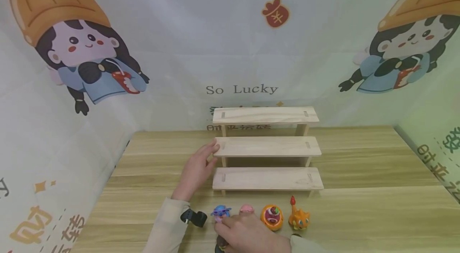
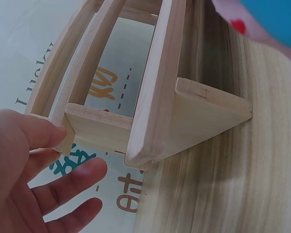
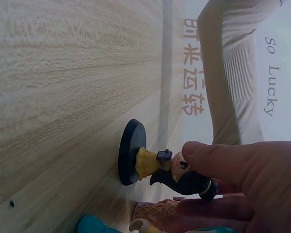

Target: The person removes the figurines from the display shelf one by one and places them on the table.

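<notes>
A three-tier wooden display shelf point(image 1: 267, 146) stands against the back cloth. My left hand point(image 1: 197, 171) is at the left end of its middle board; in the left wrist view the thumb point(image 2: 43, 133) and forefinger pinch that board's end, the other fingers spread loosely. Near the front, my right hand point(image 1: 249, 233) grips a small figurine point(image 3: 172, 167) by its black-haired head. The figurine has a yellow dress and a round black base point(image 3: 131, 153), close to the tabletop; whether it touches cannot be told. Beside that hand is a blue-topped figurine point(image 1: 221, 212) with glasses.
Along the shelf's front lie a partly hidden pink-topped toy point(image 1: 246, 208), a round orange toy point(image 1: 272, 218) with a cake design and an orange creature figurine point(image 1: 299, 219) with a red-tipped tail. Printed cloth point(image 1: 172, 45) encloses the wooden table point(image 1: 359, 165) behind and at the sides.
</notes>
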The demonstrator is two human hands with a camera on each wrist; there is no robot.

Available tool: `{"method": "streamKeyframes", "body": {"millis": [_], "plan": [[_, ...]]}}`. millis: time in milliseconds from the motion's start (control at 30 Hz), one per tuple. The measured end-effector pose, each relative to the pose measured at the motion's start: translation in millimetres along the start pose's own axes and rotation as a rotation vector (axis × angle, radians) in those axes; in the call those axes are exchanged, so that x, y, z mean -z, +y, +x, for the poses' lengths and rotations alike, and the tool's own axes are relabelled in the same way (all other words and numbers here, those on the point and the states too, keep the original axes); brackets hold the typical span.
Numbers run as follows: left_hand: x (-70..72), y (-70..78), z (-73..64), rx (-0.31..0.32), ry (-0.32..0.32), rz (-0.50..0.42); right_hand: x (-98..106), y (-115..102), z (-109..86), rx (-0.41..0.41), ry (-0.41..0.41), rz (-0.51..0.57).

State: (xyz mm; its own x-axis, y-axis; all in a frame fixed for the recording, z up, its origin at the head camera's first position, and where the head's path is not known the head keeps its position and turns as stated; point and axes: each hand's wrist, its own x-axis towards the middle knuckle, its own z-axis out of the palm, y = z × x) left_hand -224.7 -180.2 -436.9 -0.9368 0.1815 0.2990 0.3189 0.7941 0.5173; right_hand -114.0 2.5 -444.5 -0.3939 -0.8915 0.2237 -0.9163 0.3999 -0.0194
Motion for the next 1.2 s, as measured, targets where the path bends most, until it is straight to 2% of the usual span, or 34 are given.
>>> {"method": "streamKeyframes", "body": {"millis": [200, 433, 633, 933, 1100, 1200], "plan": [[-0.5, -0.5, 0.0, -0.007, 0.005, 0.005, 1, 0, -3.5, 0.01, 0.029, 0.069], [-1.6, -0.9, -0.7, 0.009, -0.015, 0.013, 7, 1, -8.2, -0.035, -0.02, 0.143], [0.3, -0.2, -0.3, 0.016, -0.016, 0.007, 19, 1, -13.1, -0.038, 0.069, 0.088], [-1.3, -0.5, 1.8, -0.005, -0.001, 0.01, 36, 5, -25.0, -0.209, 0.059, 0.124], [-0.9, -0.6, 1.6, -0.01, 0.0, 0.001, 50, 11, -34.0, -0.303, 0.049, 0.248], [-0.2, -1.2, 1.4, -0.01, -0.005, 0.0, 58, 16, -40.7, -0.347, 0.073, 0.244]]}}
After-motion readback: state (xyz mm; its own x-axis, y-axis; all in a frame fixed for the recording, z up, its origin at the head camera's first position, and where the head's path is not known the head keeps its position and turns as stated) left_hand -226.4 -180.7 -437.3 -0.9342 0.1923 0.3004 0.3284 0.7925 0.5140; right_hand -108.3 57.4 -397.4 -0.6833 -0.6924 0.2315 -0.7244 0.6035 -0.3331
